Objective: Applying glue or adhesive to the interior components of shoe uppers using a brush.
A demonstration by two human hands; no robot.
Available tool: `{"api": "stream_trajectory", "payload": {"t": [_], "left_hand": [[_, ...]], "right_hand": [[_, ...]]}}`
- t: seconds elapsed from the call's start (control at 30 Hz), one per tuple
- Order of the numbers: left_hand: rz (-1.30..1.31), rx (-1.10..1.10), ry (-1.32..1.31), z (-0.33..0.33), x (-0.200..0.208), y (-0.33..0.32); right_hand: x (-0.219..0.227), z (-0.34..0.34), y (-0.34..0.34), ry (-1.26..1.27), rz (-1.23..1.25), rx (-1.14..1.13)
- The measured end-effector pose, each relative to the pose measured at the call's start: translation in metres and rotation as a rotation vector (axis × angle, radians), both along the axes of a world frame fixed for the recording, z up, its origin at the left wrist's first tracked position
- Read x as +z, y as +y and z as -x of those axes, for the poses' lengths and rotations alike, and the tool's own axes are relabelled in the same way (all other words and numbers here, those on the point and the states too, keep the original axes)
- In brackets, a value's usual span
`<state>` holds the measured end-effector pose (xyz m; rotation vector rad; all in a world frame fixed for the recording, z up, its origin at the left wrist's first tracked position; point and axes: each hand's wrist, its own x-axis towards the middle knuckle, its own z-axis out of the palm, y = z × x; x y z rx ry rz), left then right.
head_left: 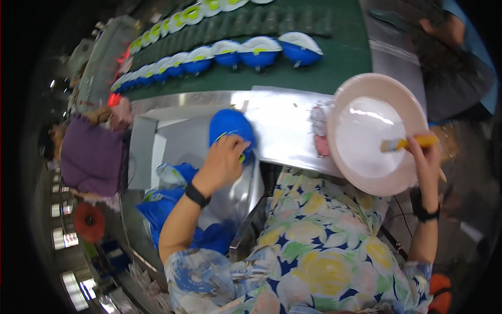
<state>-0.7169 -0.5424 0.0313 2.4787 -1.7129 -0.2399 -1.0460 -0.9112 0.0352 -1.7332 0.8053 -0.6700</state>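
Note:
My left hand [224, 159] is closed on a blue shoe upper [230, 124] with a rounded end and lime-green edging, over an open grey-white box [180, 137]. More blue uppers [166, 213] lie heaped in and beside that box. On the right, my right hand [426, 149] grips a paintbrush [413, 143] by its yellow handle. Its pale bristles hang over a large pinkish basin [349, 97] that holds white liquid [366, 131]. How far the bristles are above the liquid I cannot tell.
Beyond the metal table [286, 123], a green conveyor belt [334, 73] carries rows of blue-and-white pieces [259, 52]. Beside the basin lies a crumpled pink-and-grey item [320, 136]. A person in purple [94, 152] is at the left; another person's arm [452, 31] shows at upper right.

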Motion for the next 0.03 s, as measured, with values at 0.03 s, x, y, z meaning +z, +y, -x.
{"api": "stream_trajectory", "payload": {"t": [0.03], "left_hand": [[0.031,-0.061,0.022,-0.0005,-0.0101,-0.0222]], "right_hand": [[-0.0104,-0.0015,-0.0097,-0.014,0.026,0.023]]}}
